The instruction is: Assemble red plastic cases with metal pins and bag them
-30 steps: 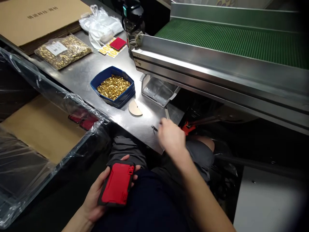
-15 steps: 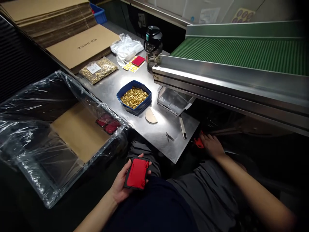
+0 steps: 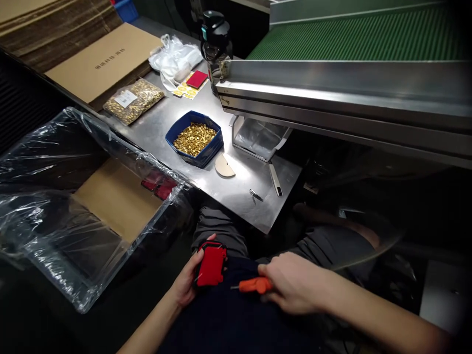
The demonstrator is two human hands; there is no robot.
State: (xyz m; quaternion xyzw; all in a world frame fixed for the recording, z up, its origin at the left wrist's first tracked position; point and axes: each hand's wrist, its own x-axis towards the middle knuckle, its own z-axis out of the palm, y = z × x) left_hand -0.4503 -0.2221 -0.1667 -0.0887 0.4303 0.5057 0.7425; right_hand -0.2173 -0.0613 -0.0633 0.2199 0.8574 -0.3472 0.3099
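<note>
Steel surface (image 3: 236,194) beside a green conveyor (image 3: 350,34), blue bin (image 3: 173,133) of brass bits; cardboard (image 3: 105,66) print unreadable. Over the lap, left hand (image 3: 186,287) fingers closed round a red case (image 3: 211,265), right hand (image 3: 295,287) gripping an orange screwdriver (image 3: 254,285) just beside it.

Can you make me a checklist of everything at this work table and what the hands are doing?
Surface: metal table, shiny.
Job's things: red case; orange-handled tool, tip pointing toward the case.
Clutter: blue tray of gold parts; bag of gold parts; clear bin; bottle.
Hands: left hand holds the red case; right hand grips the tool.
Cables: nothing seen.
Surroundings: green conveyor; flat cardboard; plastic-lined box.
</note>
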